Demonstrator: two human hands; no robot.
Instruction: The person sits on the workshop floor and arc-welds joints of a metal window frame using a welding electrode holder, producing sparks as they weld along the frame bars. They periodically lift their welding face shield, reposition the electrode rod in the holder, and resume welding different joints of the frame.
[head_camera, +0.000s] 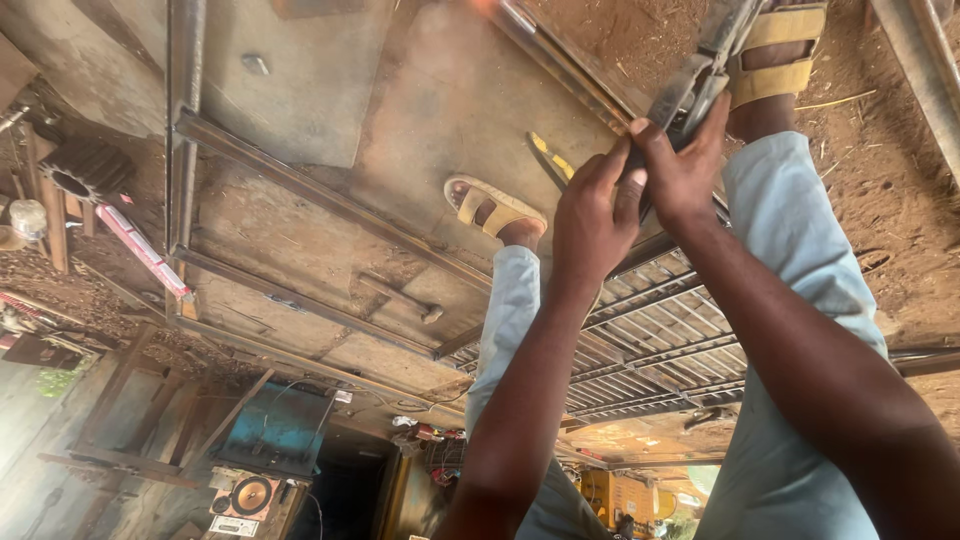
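A grey metal tool (690, 90) with long flat arms is gripped by both hands near the upper edge of a large rusty steel door panel (440, 130) that lies flat on the ground. The left hand (592, 215) is closed around the lower end of the tool, fingers curled tight on it. The right hand (685, 165) is clamped on the same tool just beside the left, its fingers wrapped over the top of the handle. The tool's far end is laid across the panel's edge, beside a foot in a yellow sandal (775, 50) that is planted on the dirt just off the panel. A second sandalled foot (497, 210) is set on the panel's sheet metal, close to the hands. A yellow-handled tool (550, 155) is seen on the panel between that foot and the hands. Angle-iron framing (320, 195) is welded across the panel's face, and a grille of thin bars (660, 340) fills the panel's section beneath the arms. A hammer (405, 298) lies on the panel, well apart from the hands.
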